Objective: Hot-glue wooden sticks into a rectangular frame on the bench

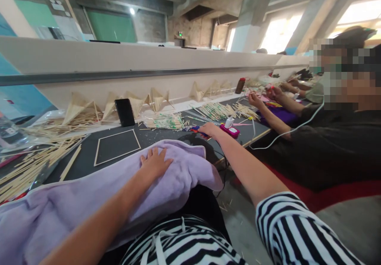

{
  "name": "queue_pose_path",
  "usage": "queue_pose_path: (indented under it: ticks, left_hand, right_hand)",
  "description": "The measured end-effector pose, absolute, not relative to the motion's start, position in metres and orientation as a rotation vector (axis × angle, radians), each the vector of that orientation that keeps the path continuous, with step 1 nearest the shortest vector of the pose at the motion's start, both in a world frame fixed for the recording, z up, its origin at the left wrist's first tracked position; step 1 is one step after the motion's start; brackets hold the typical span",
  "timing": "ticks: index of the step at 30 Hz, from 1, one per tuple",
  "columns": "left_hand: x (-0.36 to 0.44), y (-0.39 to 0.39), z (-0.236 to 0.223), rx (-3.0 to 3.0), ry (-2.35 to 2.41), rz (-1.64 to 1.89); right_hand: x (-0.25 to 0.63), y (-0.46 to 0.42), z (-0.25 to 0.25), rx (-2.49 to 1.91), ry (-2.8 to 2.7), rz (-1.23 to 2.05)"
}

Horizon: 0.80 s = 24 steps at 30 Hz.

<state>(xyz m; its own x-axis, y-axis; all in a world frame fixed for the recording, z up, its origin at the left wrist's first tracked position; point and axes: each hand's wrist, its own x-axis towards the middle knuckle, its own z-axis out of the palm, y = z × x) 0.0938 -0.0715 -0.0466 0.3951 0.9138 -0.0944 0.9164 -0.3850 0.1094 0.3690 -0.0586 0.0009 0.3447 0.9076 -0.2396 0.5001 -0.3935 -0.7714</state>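
Note:
My left hand (155, 162) lies flat with fingers spread on a lilac cloth (181, 169) that drapes over the table's front edge and my lap. My right hand (210, 130) reaches forward over the table, its fingers closed round a small blue-and-red tool (195, 128); most of the tool is hidden, so its exact kind does not show. Just right of that hand sits a magenta power socket block (229, 131) with a white plug in it. Beyond the left hand, a rectangular frame of thin wooden sticks (117, 157) rests on the dark tabletop (86, 149).
Wooden sticks (44, 157) pile up at left; green-marked sticks (214, 111) lie ahead. A phone (125, 112) leans near curved stick models (157, 99) along the white partition (149, 58). A bottle (240, 85) stands farther back. A co-worker's hands (256, 99) work at right, near a white cable (288, 133).

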Motion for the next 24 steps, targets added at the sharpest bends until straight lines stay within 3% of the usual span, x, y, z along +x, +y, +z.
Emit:
queue_pose_path:
  ticks: [5,8,12,17,24]
  left_hand:
    - [0.132,-0.079,-0.013,2.852,1.427,0.101]
    - [0.179,-0.087,0.002,3.079,0.896,0.186]
    - [0.23,-0.087,0.0,3.185,0.258,-0.139]
    - [0.255,-0.068,0.003,3.14,0.134,-0.115]
    - [0.301,-0.056,0.009,2.803,0.195,0.368]
  right_hand:
    - [0.407,-0.091,0.03,-1.653,-0.984,0.857]
    - [0.418,-0.118,0.043,-1.46,-0.947,0.887]
    - [0.419,-0.15,0.046,-1.215,-0.898,0.989]
    - [0.421,-0.173,0.039,-1.117,-0.874,1.061]
    - [0.415,-0.188,0.066,-1.016,-0.936,1.084]
